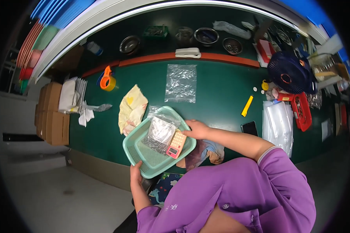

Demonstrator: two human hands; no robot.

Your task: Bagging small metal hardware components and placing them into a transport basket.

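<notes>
Both hands on a mint-green tray at the tabletop's near edge.
The left hand (pixel 135 175) has its grip closed on the tray (pixel 142 155) holding a clear bag (pixel 159 132) and pink calculator (pixel 176 144); the right hand (pixel 197 129) grips its far rim above the green tabletop (pixel 217 97).

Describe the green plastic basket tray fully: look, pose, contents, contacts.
The mint-green plastic mesh basket tray is shallow and rectangular, with rounded corners, a solid rim and a perforated floor. It sits tilted at the near edge of the dark green table, partly overhanging it. The left hand grips its near rim; the right hand holds its far right rim. Inside lie a clear plastic bag of small metal parts and a small pink-and-orange calculator.
</notes>
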